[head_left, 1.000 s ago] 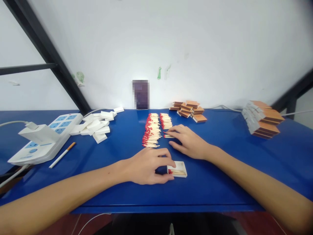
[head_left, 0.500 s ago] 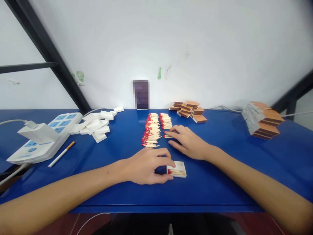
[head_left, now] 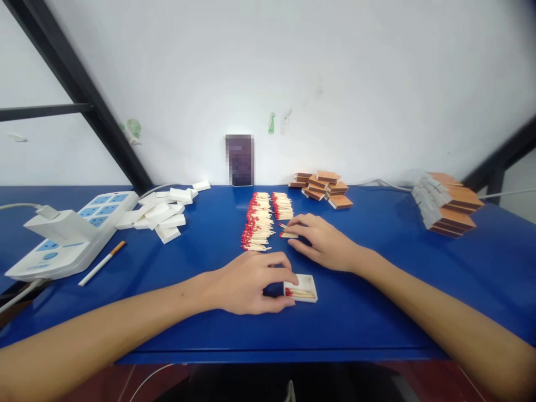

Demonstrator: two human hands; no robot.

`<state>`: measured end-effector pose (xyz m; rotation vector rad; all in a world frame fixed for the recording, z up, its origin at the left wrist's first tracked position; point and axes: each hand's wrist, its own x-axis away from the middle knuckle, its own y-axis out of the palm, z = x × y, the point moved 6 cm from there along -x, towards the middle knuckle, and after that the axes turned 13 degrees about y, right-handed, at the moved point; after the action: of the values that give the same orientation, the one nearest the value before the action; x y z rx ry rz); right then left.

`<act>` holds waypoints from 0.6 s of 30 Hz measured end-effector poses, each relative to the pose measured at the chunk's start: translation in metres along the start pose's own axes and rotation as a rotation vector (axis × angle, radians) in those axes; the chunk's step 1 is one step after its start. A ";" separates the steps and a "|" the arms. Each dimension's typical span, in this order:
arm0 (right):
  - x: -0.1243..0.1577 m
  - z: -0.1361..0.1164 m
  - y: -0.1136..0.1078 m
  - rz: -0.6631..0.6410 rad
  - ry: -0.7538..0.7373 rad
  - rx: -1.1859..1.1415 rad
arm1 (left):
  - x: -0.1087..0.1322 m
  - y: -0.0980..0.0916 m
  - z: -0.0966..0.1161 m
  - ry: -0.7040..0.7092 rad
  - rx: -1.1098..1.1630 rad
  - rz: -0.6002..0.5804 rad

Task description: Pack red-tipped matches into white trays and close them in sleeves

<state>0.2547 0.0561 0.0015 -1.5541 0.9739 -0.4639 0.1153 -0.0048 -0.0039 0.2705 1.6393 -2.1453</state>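
Note:
A small white matchbox tray (head_left: 309, 283) with several red-tipped matches in its near side lies on the blue table (head_left: 335, 324). My left hand (head_left: 255, 282) grips the tray's left end between thumb and fingers. Beyond it, my right hand (head_left: 322, 241) rests at a few loose matches (head_left: 288, 235), its fingertips touching them. A long pile of matches (head_left: 258, 220) lies past my left hand, heads to the left. Beside it is a shorter pile (head_left: 283, 206).
White empty trays (head_left: 161, 212) are heaped at the left, near a power strip (head_left: 62, 245) and a cigarette (head_left: 101, 264). Orange-brown matchbox covers (head_left: 326, 187) lie at the back; more boxes (head_left: 450, 206) are stacked at the right. A pixelated dark object (head_left: 240, 160) leans on the wall.
The view has shifted slightly. Near my right fingertips, the loose matches are a little more spread out. My left hand still holds the tray in the same place.

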 end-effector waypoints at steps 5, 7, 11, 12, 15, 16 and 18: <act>-0.001 -0.002 -0.003 0.001 0.016 0.002 | 0.000 0.000 0.000 0.006 0.000 0.003; -0.002 -0.002 -0.003 0.002 0.029 0.000 | 0.000 0.000 0.000 0.009 0.000 0.004; -0.003 0.001 -0.003 0.027 0.058 -0.026 | 0.000 0.001 -0.001 0.006 -0.007 0.003; -0.003 0.002 -0.003 0.032 0.074 -0.035 | 0.001 0.001 -0.001 0.005 -0.008 0.002; -0.004 0.008 -0.003 0.051 0.137 -0.057 | 0.001 0.001 -0.001 0.001 -0.007 -0.003; -0.004 0.009 -0.004 0.055 0.150 -0.063 | 0.001 0.001 -0.001 -0.001 -0.005 -0.005; -0.005 0.011 -0.005 0.053 0.154 -0.066 | 0.001 0.001 -0.001 -0.007 0.001 -0.006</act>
<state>0.2612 0.0666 0.0045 -1.5648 1.1556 -0.5248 0.1149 -0.0040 -0.0052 0.2575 1.6373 -2.1492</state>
